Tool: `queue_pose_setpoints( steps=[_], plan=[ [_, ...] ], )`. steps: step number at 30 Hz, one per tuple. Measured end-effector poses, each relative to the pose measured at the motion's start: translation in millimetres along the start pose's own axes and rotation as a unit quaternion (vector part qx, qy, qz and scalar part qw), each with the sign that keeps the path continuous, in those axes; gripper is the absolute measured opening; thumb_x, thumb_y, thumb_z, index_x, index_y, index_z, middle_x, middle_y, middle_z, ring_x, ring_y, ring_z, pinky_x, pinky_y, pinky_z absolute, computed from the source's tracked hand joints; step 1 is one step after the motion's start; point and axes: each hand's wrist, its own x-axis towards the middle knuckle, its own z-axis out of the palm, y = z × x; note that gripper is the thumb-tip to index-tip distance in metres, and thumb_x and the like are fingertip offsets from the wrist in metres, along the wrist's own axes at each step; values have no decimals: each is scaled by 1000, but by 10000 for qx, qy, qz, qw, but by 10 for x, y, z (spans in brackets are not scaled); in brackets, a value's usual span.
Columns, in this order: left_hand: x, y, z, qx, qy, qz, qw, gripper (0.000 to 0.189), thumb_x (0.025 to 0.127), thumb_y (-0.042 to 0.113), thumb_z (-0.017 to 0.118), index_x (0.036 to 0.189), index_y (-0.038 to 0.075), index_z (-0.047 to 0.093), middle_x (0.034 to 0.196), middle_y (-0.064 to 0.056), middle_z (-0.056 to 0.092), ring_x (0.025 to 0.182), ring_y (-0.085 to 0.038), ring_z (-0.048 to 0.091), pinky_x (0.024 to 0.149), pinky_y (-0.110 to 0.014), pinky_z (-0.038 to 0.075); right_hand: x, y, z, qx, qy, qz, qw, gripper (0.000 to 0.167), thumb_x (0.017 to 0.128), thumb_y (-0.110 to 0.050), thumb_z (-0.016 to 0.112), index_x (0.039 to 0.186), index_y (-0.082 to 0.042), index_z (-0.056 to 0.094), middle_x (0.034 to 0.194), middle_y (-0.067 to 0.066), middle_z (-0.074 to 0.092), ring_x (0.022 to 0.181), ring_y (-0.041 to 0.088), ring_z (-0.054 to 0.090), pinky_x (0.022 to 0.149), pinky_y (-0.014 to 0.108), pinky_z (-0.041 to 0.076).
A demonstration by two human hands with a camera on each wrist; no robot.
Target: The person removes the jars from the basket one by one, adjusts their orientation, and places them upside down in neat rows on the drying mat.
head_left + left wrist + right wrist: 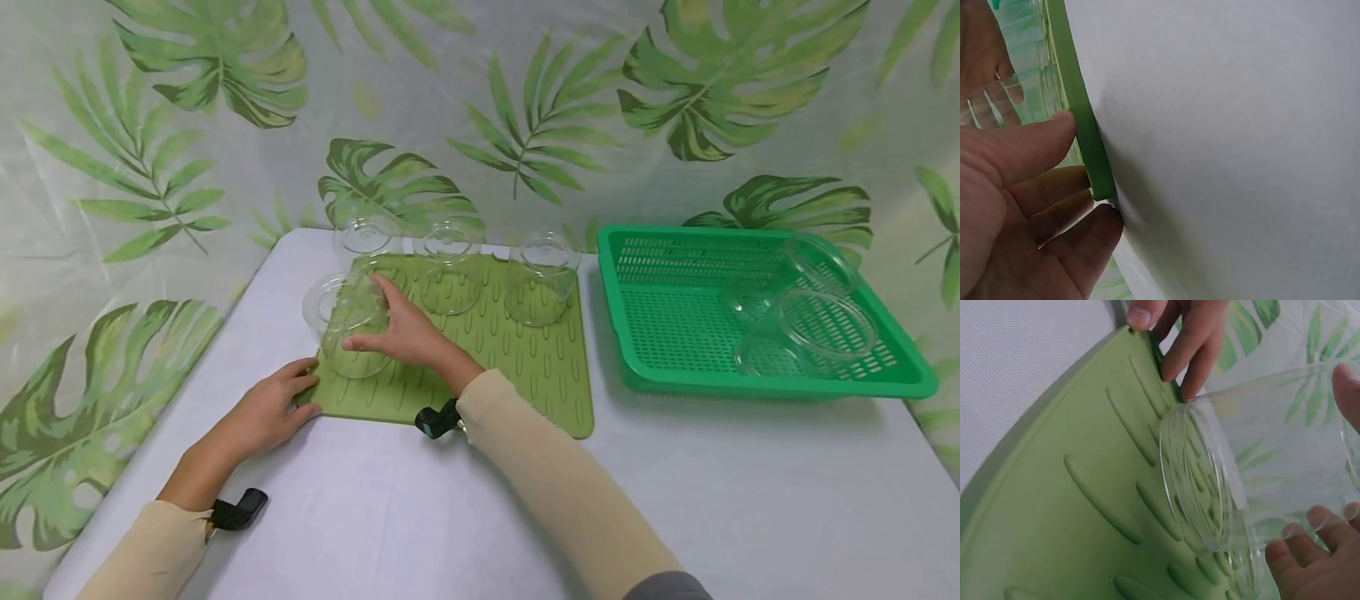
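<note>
A clear, round plastic cup [356,354] stands at the front left of a green ridged mat [465,367]. My right hand [408,333] grips its side, thumb toward the front and fingers round the back; in the right wrist view the fingers [1329,540] show along the transparent wall. The cup's ringed lower end [1197,481] rests against the ridges. My left hand [270,408] holds the mat's front left corner, with the thumb [1041,140] at the front edge and the other fingers along the left side.
Along the back of the mat stand three more clear cups, at left [367,237], middle [450,283] and right [540,292]. To the right, a green plastic basket [622,333] holds two clear cups lying tilted [825,325]. A leaf-patterned sheet [540,108] hangs behind the white table [375,517].
</note>
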Motion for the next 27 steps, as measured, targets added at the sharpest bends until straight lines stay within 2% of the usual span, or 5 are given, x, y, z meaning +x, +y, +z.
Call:
queue_pose_setpoints(
  steps=[9,18,24,27],
  plan=[
    [7,-5,4,-5,5,-29,10000,43,89,11,70,121,-16,61,144,-31,47,128,-50,51,102,-61,46,11,39,30,49,-47,-59,10000,107,83,-41,80,160,-30,7,165,5,25,151,26,31,117,51,37],
    [-2,1,-3,-23,6,-77,10000,44,89,11,70,123,-15,60,145,-31,47,129,-51,50,103,-62,45,7,57,29,172,-59,-105,9998,105,82,-38,81,159,-32,10,163,8,28,150,27,33,116,52,39],
    [-10,-2,-4,-94,51,-64,9999,45,89,10,70,124,-16,59,145,-31,47,130,-51,49,104,-61,44,-9,1,-6,226,-54,1,9997,113,78,-35,85,160,-28,7,164,10,28,151,27,31,117,51,38],
    [-15,-4,-5,-102,31,-87,9999,46,89,10,69,125,-16,59,145,-30,46,130,-50,49,104,-61,44,-36,-41,-38,78,-63,-54,9999,115,78,-34,85,160,-25,5,164,10,27,151,26,30,117,51,37]
  ],
)
